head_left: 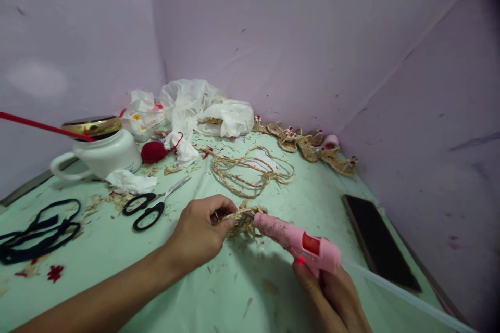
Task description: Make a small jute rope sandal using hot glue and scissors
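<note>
Near the middle of the table, my left hand [205, 229] is closed on a small braided straw piece [247, 225], pinching its left edge between thumb and fingers. My right hand [332, 299] wraps round the handle of a pink hot glue gun [291, 237], whose small red light glows. The gun's metal nozzle points left and meets the top of the straw piece; whether glue is coming out is too small to tell. Behind the hands lies a loosely coiled braided straw cord [250, 171]. Black-handled scissors [150, 210] rest with blades parted, left of my left hand.
A white mug [107, 156] with a gold-rimmed lid stands at left, near red yarn [153, 152] and crumpled tissue [132, 182]. Dark cord [42, 234] lies front left. White plastic bags [195, 104] and finished-looking straw pieces [308, 148] line the wall. A phone [378, 242] lies right.
</note>
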Demonstrator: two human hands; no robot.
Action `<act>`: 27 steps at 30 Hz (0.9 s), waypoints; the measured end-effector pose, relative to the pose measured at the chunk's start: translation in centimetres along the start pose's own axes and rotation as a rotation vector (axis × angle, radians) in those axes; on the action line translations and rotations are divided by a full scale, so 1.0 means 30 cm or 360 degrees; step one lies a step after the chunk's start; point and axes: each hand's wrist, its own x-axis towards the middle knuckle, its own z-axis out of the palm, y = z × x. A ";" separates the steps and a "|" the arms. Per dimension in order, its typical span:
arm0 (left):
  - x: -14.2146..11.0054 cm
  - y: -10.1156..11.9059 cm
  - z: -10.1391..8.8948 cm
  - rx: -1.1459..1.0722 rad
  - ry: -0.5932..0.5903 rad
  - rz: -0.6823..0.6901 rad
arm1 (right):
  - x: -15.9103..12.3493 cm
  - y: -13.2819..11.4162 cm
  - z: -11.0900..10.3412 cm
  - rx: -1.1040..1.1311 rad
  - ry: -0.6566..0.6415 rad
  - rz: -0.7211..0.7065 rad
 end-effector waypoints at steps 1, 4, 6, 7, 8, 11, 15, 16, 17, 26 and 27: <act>0.000 -0.001 0.000 0.0004 0.0001 0.0002 | 0.008 -0.008 -0.004 0.0016 -0.0026 0.0006; 0.000 -0.001 0.000 0.0009 -0.0002 0.0002 | 0.021 -0.030 -0.012 0.0070 -0.0062 0.0026; 0.001 -0.001 0.000 0.0004 -0.0004 0.0003 | 0.022 -0.038 -0.016 0.0103 -0.0073 0.0038; 0.002 0.000 0.000 0.0004 -0.0003 0.0002 | 0.024 -0.041 -0.018 0.0121 -0.0087 0.0034; 0.002 0.002 0.001 0.0005 0.0000 -0.0001 | 0.027 -0.043 -0.019 0.0142 -0.0111 0.0025; 0.003 0.004 0.002 0.0010 0.0010 -0.0009 | 0.047 -0.051 -0.026 0.0223 -0.0223 -0.0010; 0.002 0.003 0.003 0.0014 0.0003 -0.0001 | 0.075 -0.067 -0.036 0.0309 -0.0336 -0.0057; 0.002 0.002 0.003 0.0018 0.0005 0.0002 | 0.076 -0.070 -0.037 0.0306 -0.0336 -0.0055; 0.001 0.002 0.003 0.0022 0.0008 0.0006 | 0.074 -0.072 -0.037 0.0290 -0.0318 -0.0040; 0.005 0.015 0.006 -0.0020 0.0018 -0.0019 | 0.002 -0.017 0.012 0.0011 0.0020 -0.0010; 0.004 0.016 0.006 -0.0023 0.0018 -0.0022 | -0.004 -0.008 0.017 0.0008 0.0055 -0.0033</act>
